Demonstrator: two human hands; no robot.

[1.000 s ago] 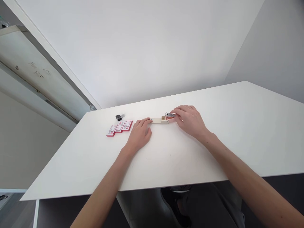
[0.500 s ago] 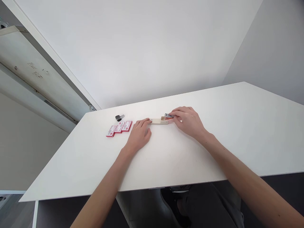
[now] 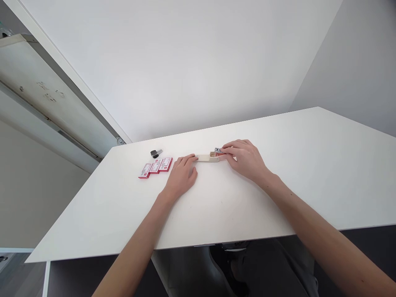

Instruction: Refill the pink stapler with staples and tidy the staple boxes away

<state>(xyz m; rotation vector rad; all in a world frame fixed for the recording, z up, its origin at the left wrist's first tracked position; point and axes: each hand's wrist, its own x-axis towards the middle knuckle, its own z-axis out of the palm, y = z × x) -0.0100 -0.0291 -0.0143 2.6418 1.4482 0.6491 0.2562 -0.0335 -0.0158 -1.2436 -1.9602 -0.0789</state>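
A small cream stapler [image 3: 206,157] lies opened out flat on the white table [image 3: 216,198]. My left hand [image 3: 182,174] rests on the table with its fingertips pressing the stapler's left end. My right hand [image 3: 246,159] pinches the metal part [image 3: 219,151] at the stapler's right end, fingers curled around it. Three red and white staple boxes [image 3: 155,166] lie in a row just left of my left hand.
A small black and silver staple remover [image 3: 156,153] sits behind the boxes near the table's far left corner. A white wall rises behind the table. My legs and a dark shoe [image 3: 224,258] show under the front edge.
Both hands and the stapler stay almost where they were. My right hand has shifted very slightly on the metal part.
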